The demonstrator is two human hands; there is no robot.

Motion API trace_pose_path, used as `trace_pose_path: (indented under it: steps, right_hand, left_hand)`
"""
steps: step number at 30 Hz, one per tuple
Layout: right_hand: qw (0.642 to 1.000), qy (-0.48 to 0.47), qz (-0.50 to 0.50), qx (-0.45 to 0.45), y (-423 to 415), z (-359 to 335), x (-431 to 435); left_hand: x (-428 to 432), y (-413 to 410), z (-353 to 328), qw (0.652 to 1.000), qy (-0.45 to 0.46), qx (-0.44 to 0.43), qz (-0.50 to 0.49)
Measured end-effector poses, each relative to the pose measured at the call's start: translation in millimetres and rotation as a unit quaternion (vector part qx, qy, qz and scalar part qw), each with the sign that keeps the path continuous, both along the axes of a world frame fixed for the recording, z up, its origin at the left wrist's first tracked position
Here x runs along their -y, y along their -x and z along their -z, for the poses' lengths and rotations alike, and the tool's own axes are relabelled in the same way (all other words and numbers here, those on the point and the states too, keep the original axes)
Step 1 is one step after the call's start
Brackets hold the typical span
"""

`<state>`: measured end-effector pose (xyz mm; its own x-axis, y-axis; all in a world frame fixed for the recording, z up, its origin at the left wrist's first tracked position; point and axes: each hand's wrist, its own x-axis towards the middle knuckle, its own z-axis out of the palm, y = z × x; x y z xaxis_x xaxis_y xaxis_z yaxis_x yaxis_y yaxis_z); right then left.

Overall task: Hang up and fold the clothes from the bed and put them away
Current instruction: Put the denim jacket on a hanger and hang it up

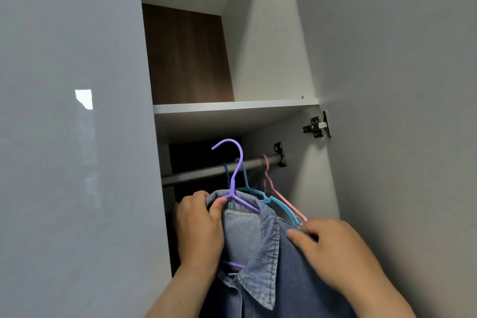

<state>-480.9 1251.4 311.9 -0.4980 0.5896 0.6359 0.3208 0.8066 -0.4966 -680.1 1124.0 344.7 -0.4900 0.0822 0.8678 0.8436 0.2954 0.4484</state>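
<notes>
Below the rail (pixel 196 174), the left hand (pixel 198 230) grips the denim shirt (pixel 284 279) and purple hanger (pixel 238 160) at the collar; the right hand (pixel 333 253) pinches the shoulder.

Blue denim shirt (pixel 258 253) on a smooth purple plastic hanger (pixel 236 175); matt metal rail (pixel 196 173); glossy grey door (pixel 64 137); wood-grain back panel (pixel 185 54).

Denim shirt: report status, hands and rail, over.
Left hand grips denim shirt collar at purple hanger; right hand holds the shoulder. Hook up, not yet on rail. Blue hanger, pink hanger hang there, close by.
</notes>
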Motion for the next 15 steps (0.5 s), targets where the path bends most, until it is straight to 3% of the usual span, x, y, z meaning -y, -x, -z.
trace_pose_path:
  steps: [8,15]
  right_hand:
    - [0.999,0.022,-0.036,-0.012,28,-8,-9]
    - [0.996,0.053,0.035,-0.063,55,-10,-10]
  left_hand:
    - [-13,5,7,0.999,0.029,-0.002,-0.045]
    - [-30,14,-14,0.994,0.073,-0.046,-0.074]
